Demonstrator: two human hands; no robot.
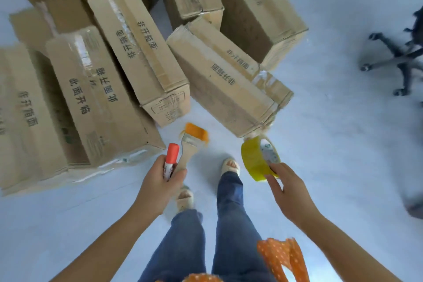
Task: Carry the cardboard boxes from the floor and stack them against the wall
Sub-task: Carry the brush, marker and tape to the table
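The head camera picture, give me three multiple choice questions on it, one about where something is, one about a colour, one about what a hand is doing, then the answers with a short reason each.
1. Where do the cardboard boxes lie?
A. On the floor ahead of the feet
B. On a table
C. In the person's arms

2. What colour is the roll of tape?
A. Black
B. Yellow
C. Blue

3. What is the left hand doing?
A. Hanging with nothing in it
B. Pressing flat on a box
C. Gripping a marker and a brush

Answers:
1. A: the boxes rest on the pale floor, above and left of the feet in the view.
2. B: the roll pinched by the right hand is yellow.
3. C: the fingers curl round the red-capped marker and the brush's wooden handle together.
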